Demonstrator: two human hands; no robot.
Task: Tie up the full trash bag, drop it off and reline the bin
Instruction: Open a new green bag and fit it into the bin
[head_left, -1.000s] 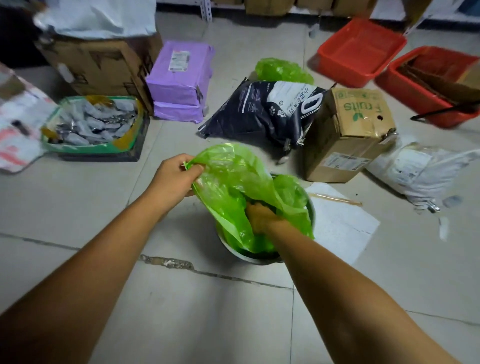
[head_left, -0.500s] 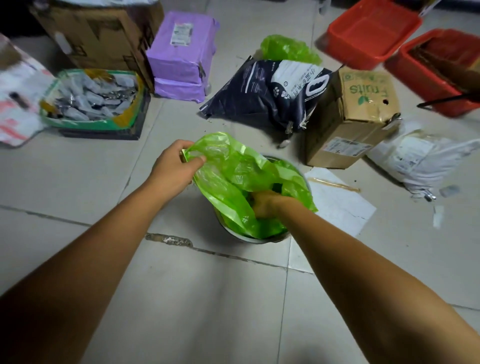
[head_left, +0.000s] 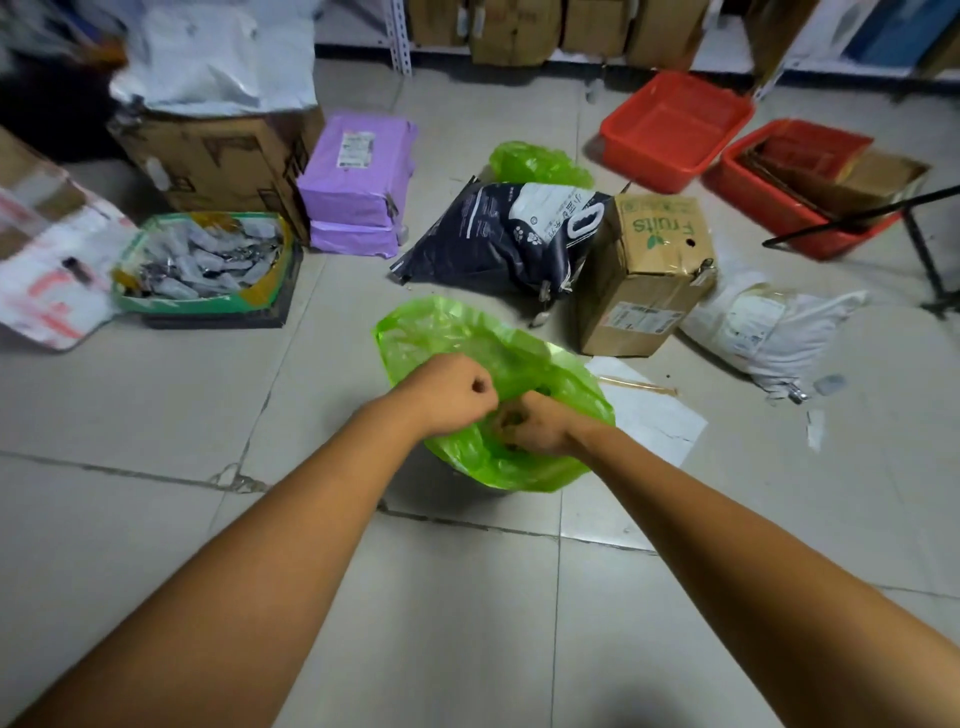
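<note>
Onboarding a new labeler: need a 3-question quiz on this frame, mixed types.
1. True or false: both hands, left hand and right hand, are closed on the green liner.
2. What word is printed on the cardboard box beside the dark bag?
3. The second green bag lies: A) in the red tub B) on the floor behind the dark bag C) on the purple parcel.

Key: 1 true; 2 Fruits; 3 B.

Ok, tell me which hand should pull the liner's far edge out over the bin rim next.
Probably the left hand: it is closed on the green liner beside the loose far flap. The right hand sits lower, bunched into the liner's middle.
</note>
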